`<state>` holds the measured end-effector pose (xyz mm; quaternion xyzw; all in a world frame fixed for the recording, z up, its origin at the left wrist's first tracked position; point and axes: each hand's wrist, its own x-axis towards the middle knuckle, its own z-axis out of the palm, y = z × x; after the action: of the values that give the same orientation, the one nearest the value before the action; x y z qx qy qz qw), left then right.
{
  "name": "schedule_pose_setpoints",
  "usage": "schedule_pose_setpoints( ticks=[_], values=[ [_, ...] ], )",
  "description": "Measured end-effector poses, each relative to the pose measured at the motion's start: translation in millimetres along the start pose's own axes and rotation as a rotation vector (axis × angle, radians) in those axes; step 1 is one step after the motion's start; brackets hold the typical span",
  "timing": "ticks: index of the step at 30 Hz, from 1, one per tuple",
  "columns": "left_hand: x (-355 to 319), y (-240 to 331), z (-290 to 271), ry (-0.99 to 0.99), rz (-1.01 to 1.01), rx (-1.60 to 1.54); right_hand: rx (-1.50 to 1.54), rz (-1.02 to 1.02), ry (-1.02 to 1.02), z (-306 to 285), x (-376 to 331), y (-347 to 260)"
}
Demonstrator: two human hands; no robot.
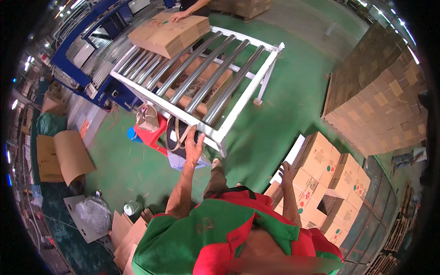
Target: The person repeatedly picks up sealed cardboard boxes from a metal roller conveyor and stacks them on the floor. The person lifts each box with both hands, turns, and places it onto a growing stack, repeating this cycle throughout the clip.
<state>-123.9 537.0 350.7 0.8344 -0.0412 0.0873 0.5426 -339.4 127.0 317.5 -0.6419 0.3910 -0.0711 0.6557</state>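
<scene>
My left hand (194, 145) is at the near white rail of the roller conveyor (247, 100), fingers stretched out and thumb apart. It appears to rest against the rail and grips nothing visible. My right hand (287, 174) hangs beside the stacked bundles of flat cartons (316, 156), its fingers apart and nothing seen in them. Close to its fingertips is a long white edge (293, 153) along that stack; I cannot tell whether they touch. On the conveyor's far end lies a bundle of flattened cartons (172, 33), with another person's hand (179, 16) on top.
Under the rollers sits an open cardboard box (220, 87). A red stool (153, 133) with bags stands below the near rail. A tall carton stack (376, 101) rises at the right. A blue machine (73, 59) adjoins the conveyor's left. Cardboard sheets (126, 238) lie lower left.
</scene>
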Motion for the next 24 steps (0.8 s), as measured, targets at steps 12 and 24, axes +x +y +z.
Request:
schedule_pose_setpoints(
  ticks=[12,24],
  values=[
    [244.5,-76.6,-66.8,0.086,-0.058,-0.267,0.007,-0.385,-0.12,199.0,102.1,-199.7],
    [561.9,-163.1,-90.9,0.199,-0.101,-0.18,-0.019,-0.263,-0.003,371.0,217.4,-263.3]
  ],
)
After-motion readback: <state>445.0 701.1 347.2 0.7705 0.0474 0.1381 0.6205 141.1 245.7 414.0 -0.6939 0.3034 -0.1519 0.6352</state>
